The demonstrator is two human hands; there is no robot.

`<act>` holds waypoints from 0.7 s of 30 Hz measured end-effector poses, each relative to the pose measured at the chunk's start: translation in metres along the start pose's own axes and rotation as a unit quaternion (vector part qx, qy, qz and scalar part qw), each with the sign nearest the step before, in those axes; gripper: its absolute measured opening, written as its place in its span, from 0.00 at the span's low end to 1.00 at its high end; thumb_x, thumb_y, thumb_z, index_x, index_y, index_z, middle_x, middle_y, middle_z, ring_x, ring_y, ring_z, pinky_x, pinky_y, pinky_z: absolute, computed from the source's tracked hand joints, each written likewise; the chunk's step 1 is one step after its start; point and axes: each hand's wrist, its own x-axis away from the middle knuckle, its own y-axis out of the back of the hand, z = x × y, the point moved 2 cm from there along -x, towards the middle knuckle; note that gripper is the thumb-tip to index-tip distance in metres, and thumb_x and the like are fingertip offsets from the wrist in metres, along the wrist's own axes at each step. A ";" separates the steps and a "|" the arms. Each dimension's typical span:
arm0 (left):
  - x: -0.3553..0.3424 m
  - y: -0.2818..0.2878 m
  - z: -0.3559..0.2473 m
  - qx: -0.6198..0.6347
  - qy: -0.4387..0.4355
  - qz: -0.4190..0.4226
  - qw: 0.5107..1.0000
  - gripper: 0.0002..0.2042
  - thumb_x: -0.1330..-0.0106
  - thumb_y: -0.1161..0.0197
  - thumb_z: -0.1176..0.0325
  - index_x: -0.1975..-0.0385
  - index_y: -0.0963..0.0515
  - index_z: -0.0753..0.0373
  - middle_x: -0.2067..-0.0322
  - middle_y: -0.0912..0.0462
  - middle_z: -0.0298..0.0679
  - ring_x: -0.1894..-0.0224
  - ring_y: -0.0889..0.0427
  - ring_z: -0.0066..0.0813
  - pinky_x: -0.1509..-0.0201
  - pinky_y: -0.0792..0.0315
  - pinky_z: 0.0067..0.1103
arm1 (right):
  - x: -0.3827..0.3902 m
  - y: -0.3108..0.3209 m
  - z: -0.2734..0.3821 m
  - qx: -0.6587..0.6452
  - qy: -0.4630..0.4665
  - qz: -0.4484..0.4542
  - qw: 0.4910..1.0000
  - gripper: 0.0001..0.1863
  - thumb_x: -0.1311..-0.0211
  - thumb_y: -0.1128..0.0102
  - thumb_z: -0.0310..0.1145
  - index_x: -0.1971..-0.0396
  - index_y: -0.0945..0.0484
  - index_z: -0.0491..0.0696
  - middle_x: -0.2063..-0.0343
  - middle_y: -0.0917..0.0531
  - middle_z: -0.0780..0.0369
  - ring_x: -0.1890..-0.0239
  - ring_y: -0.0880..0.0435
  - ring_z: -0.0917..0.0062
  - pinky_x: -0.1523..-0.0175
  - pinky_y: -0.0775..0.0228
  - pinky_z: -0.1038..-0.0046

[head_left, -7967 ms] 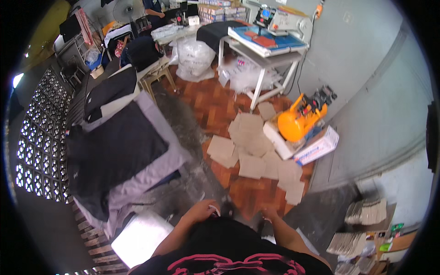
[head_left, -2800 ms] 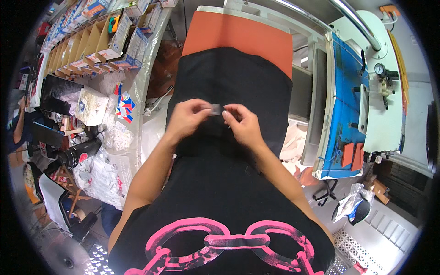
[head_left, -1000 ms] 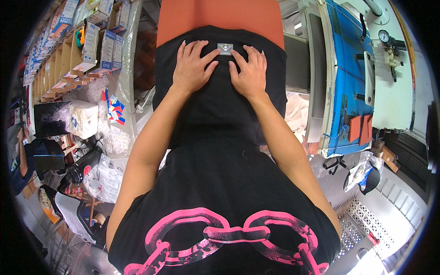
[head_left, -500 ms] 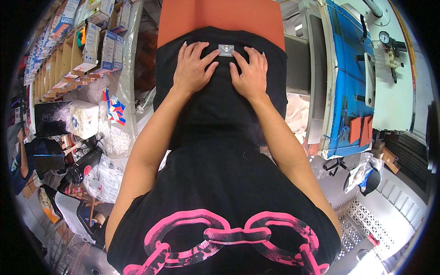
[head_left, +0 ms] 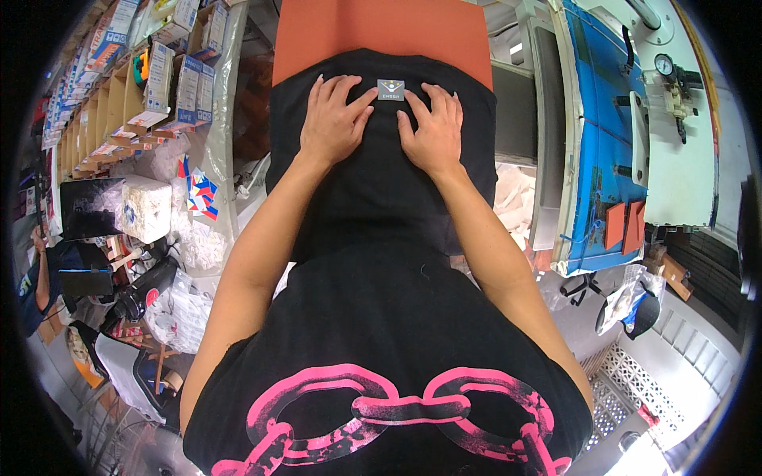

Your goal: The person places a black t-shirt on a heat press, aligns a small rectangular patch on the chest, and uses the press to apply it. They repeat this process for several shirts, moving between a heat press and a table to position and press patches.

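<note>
A black garment (head_left: 365, 190) lies spread over an orange-red pad (head_left: 381, 28), its curved edge at the far side. Near that edge sits a small grey rectangular transfer patch (head_left: 390, 90) with a light figure printed on it. My left hand (head_left: 333, 123) rests palm down on the fabric, fingers apart, its index fingertip at the patch's left edge. On the other side my right hand (head_left: 432, 131) also lies on the cloth with fingers apart and a fingertip by the patch's right edge. Neither hand grips anything.
Right of the pad stands a blue panelled machine (head_left: 603, 143) with a pressure gauge (head_left: 664, 65). Cardboard boxes (head_left: 186, 87) line the left side, above a plastic-covered table (head_left: 218, 151). A person's arm (head_left: 40, 274) shows at the far left.
The view has shifted very slightly. Both hands stay almost in place on the garment beside the patch.
</note>
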 end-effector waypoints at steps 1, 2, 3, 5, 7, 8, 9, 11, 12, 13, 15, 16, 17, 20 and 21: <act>0.000 0.000 0.000 0.002 0.000 0.000 1.000 0.15 0.35 0.37 0.62 0.49 0.18 0.50 0.46 0.25 0.39 0.39 0.29 0.42 0.30 0.42 0.47 | 0.000 0.000 0.000 0.000 0.000 0.001 1.000 0.21 0.40 0.39 0.42 0.48 0.20 0.52 0.43 0.25 0.54 0.36 0.31 0.58 0.28 0.49 0.48; 0.000 0.000 0.000 0.001 0.000 0.001 1.000 0.15 0.36 0.36 0.62 0.49 0.18 0.50 0.46 0.25 0.39 0.39 0.29 0.42 0.30 0.42 0.47 | 0.000 0.000 0.001 0.000 -0.001 0.001 1.000 0.21 0.40 0.39 0.42 0.48 0.20 0.52 0.43 0.25 0.54 0.36 0.31 0.58 0.28 0.49 0.48; 0.000 0.000 0.000 0.000 0.000 0.001 1.000 0.15 0.36 0.36 0.63 0.49 0.18 0.50 0.46 0.25 0.39 0.39 0.29 0.42 0.30 0.42 0.47 | 0.000 0.001 0.000 0.000 0.000 0.001 1.000 0.21 0.40 0.39 0.43 0.48 0.20 0.53 0.43 0.25 0.54 0.36 0.31 0.58 0.28 0.49 0.47; -0.001 -0.001 0.000 -0.001 0.000 0.002 1.000 0.15 0.36 0.36 0.63 0.49 0.18 0.50 0.46 0.25 0.39 0.39 0.29 0.42 0.30 0.42 0.47 | 0.000 0.001 0.000 0.002 0.000 0.001 1.000 0.21 0.40 0.39 0.43 0.48 0.20 0.53 0.43 0.26 0.54 0.36 0.32 0.58 0.28 0.50 0.47; -0.001 0.000 -0.001 0.000 0.001 0.001 1.000 0.15 0.36 0.36 0.63 0.49 0.18 0.50 0.46 0.25 0.39 0.40 0.29 0.42 0.30 0.42 0.47 | 0.000 0.000 0.000 0.002 0.000 0.001 1.000 0.21 0.40 0.39 0.43 0.48 0.20 0.53 0.43 0.26 0.54 0.36 0.32 0.58 0.28 0.50 0.48; 0.000 0.000 -0.001 -0.001 0.001 0.001 1.000 0.15 0.36 0.36 0.63 0.50 0.18 0.50 0.46 0.25 0.39 0.40 0.29 0.42 0.30 0.42 0.47 | 0.000 0.000 0.001 0.002 0.000 0.002 1.000 0.21 0.40 0.39 0.43 0.48 0.20 0.53 0.43 0.26 0.54 0.36 0.32 0.58 0.28 0.50 0.48; 0.000 0.000 0.000 -0.002 0.000 0.001 1.000 0.15 0.36 0.36 0.63 0.50 0.18 0.49 0.46 0.25 0.39 0.40 0.29 0.42 0.30 0.42 0.47 | 0.000 0.000 0.000 0.002 -0.001 0.001 1.000 0.21 0.40 0.39 0.43 0.48 0.20 0.53 0.43 0.26 0.54 0.36 0.32 0.58 0.28 0.50 0.48; 0.000 0.000 0.000 -0.002 -0.001 0.000 1.000 0.15 0.36 0.36 0.63 0.50 0.18 0.49 0.46 0.25 0.40 0.40 0.29 0.42 0.30 0.42 0.47 | 0.000 0.000 0.000 0.001 -0.001 0.001 1.000 0.21 0.40 0.39 0.43 0.48 0.20 0.53 0.43 0.26 0.55 0.36 0.32 0.58 0.28 0.50 0.48; 0.000 0.000 0.000 -0.002 -0.002 0.000 1.000 0.15 0.36 0.36 0.63 0.50 0.18 0.49 0.46 0.25 0.40 0.40 0.29 0.42 0.30 0.42 0.47 | 0.000 0.000 0.000 0.000 -0.003 0.001 1.000 0.21 0.40 0.38 0.43 0.48 0.20 0.53 0.43 0.26 0.55 0.36 0.32 0.58 0.28 0.50 0.48; 0.000 0.000 0.000 -0.002 -0.002 0.000 1.000 0.15 0.36 0.36 0.63 0.50 0.18 0.49 0.46 0.25 0.40 0.40 0.29 0.42 0.31 0.42 0.47 | 0.000 0.001 0.001 0.000 -0.005 0.001 1.000 0.21 0.40 0.38 0.43 0.48 0.20 0.53 0.43 0.25 0.55 0.36 0.31 0.58 0.28 0.50 0.48; 0.000 0.000 0.000 0.000 -0.002 -0.002 1.000 0.15 0.36 0.36 0.63 0.50 0.18 0.49 0.46 0.25 0.40 0.40 0.29 0.42 0.31 0.42 0.47 | -0.001 0.001 0.001 -0.001 -0.007 0.001 1.000 0.21 0.40 0.38 0.43 0.48 0.20 0.53 0.43 0.25 0.55 0.36 0.31 0.59 0.28 0.50 0.48; -0.001 -0.001 0.000 0.001 -0.002 -0.002 1.000 0.15 0.36 0.36 0.63 0.50 0.18 0.49 0.46 0.25 0.40 0.40 0.29 0.42 0.31 0.42 0.47 | -0.001 0.001 0.001 -0.002 -0.007 0.000 1.000 0.21 0.40 0.38 0.43 0.48 0.20 0.53 0.43 0.25 0.55 0.36 0.31 0.59 0.28 0.50 0.48; -0.001 -0.001 0.000 0.001 -0.003 -0.002 1.000 0.15 0.36 0.36 0.63 0.50 0.18 0.49 0.46 0.25 0.40 0.40 0.29 0.42 0.31 0.42 0.47 | -0.001 0.001 0.001 -0.003 -0.008 -0.002 1.000 0.20 0.40 0.38 0.43 0.48 0.19 0.53 0.43 0.25 0.55 0.36 0.31 0.59 0.28 0.50 0.48; 0.000 0.000 0.001 0.000 -0.002 -0.002 1.000 0.14 0.36 0.36 0.63 0.50 0.18 0.49 0.46 0.25 0.40 0.40 0.29 0.42 0.31 0.42 0.47 | -0.001 0.000 0.000 -0.003 -0.007 -0.002 1.000 0.20 0.41 0.38 0.43 0.49 0.19 0.53 0.43 0.25 0.56 0.36 0.31 0.59 0.28 0.50 0.48; 0.000 0.000 0.001 0.001 -0.002 -0.001 1.000 0.14 0.36 0.36 0.63 0.50 0.18 0.49 0.46 0.25 0.40 0.40 0.29 0.42 0.31 0.42 0.47 | -0.001 0.000 0.000 -0.004 -0.006 -0.002 1.000 0.20 0.41 0.38 0.43 0.48 0.19 0.53 0.43 0.25 0.56 0.36 0.31 0.59 0.28 0.50 0.48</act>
